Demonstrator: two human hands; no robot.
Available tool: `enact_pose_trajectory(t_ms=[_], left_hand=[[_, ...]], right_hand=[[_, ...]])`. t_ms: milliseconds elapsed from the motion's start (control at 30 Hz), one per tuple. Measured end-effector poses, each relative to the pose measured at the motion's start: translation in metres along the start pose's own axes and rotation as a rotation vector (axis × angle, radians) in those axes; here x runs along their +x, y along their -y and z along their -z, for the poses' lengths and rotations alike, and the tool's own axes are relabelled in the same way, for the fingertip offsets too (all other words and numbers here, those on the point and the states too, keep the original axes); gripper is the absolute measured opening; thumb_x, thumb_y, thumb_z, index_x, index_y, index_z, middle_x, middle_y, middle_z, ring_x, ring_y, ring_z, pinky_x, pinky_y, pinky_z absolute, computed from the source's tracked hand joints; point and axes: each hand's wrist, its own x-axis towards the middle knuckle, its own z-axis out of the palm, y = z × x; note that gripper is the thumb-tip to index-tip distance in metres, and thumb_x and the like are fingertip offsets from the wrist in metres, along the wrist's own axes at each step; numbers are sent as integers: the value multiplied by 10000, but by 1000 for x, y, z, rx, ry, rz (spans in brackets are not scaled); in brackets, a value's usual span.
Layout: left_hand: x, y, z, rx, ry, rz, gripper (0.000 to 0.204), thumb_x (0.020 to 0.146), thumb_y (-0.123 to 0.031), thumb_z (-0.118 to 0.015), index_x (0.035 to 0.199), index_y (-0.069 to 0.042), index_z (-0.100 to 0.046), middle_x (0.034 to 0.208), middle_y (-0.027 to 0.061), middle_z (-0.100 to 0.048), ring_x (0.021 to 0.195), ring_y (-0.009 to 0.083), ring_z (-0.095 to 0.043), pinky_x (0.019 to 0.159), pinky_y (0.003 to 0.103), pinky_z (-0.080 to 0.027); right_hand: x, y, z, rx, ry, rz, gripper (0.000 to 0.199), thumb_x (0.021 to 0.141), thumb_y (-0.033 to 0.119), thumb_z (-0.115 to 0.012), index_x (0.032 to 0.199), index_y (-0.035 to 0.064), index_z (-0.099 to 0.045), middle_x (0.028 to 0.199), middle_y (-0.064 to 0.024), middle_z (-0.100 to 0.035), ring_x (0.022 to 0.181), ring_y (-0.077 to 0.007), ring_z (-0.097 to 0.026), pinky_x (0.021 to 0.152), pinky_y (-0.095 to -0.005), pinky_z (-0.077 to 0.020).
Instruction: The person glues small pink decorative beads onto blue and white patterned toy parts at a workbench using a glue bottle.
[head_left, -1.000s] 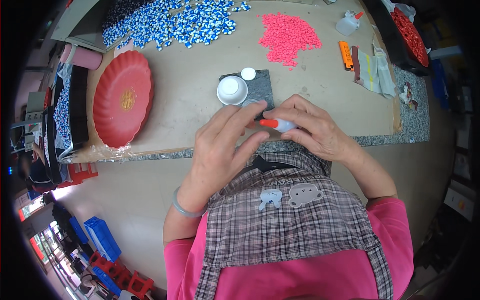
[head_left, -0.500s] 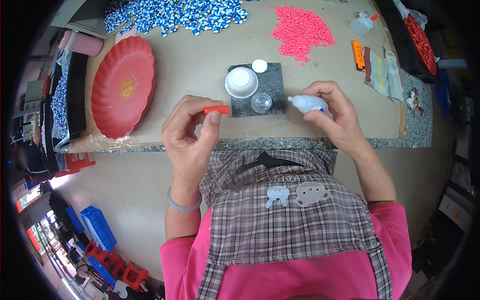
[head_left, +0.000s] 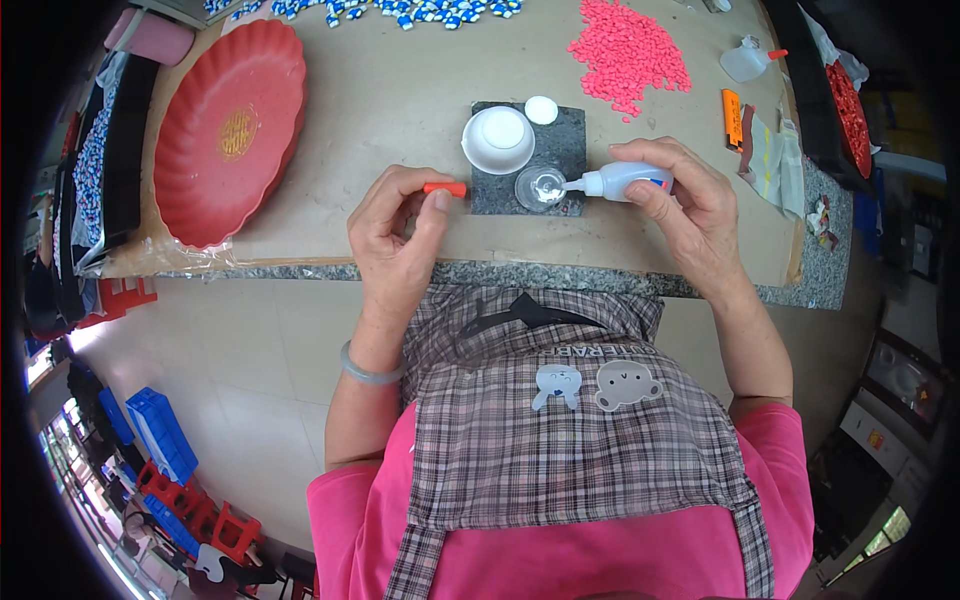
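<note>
Head view: tiled floor lies below a paper-covered, stone-edged workbench; lettering crosses the plaid apron, a gold emblem marks the red scalloped tray. A dark slab sits between left hand and right hand: right fingers grip a squeeze bottle, label too small to read, nozzle over a clear cup on the slab; left thumb and fingers pinch a red cap.

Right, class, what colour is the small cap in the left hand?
The cap is bright orange-red; it shows best in the head view.
</note>
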Motion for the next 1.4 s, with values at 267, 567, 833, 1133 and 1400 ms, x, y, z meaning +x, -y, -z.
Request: enact_pose_trajectory(t_ms=[267,567,833,1133,1400], left_hand=[[1,0,1,36,-1,-32,72,842,-27,-619,884,-9,-675,767,9,-585,651,60,-471,558,200,-358],[1,1,1,35,0,-70,78,826,-26,-624,880,-9,-678,758,14,-578,642,64,-461,548,210,-349],[0,3,2,30,-8,-58,73,835,-41,-621,872,-13,-677,753,14,-575,621,60,-430,521,217,-307],[1,5,3,57,-8,-56,69,843,-42,-617,866,-17,-677,745,6,-574,601,55,-407,507,220,-283],[1,3,3,53,0,-69,68,835,-31,-611,858,-20,-675,746,11,-576,605,59,-418,508,220,-294]], right_hand=[[11,7,0,-317,1,264,236,841,103,-690,1068,44,-672,855,-77,-653,705,-164,-600,586,-263,-460],[12,15,1,-404,13,268,243,826,94,-704,1059,34,-669,833,-89,-641,696,-184,-610,572,-277,-471],[12,18,2,-420,15,274,234,828,89,-699,1054,37,-672,828,-85,-643,677,-176,-602,556,-275,-460],[13,18,2,-438,14,277,224,826,93,-702,1042,42,-678,824,-75,-648,653,-158,-593,542,-265,-447],[13,20,1,-437,4,281,221,824,98,-705,1037,46,-680,827,-71,-650,648,-153,-588,538,-262,-446]])
